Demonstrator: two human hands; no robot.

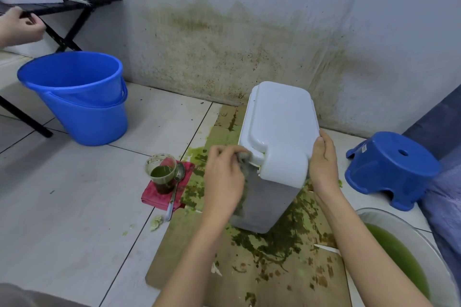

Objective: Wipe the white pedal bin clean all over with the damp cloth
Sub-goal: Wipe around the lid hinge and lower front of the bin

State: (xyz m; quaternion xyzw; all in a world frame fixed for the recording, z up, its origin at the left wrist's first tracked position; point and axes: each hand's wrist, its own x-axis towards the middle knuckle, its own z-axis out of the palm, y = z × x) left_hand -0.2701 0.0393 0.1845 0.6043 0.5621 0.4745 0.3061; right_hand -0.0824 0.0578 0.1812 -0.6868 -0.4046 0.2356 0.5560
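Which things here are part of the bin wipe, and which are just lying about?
In the job: bin, cloth, left hand gripping the cloth, right hand steadying the bin.

Lying about: bucket, stool, cup, spoon, red rag, basin of green liquid.

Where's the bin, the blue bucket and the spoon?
bin (282, 117): head view, middle of its white lid.
blue bucket (89, 122): head view, its outer wall below the handle.
spoon (179, 172): head view, its bowl, beside the cup on the red cloth.
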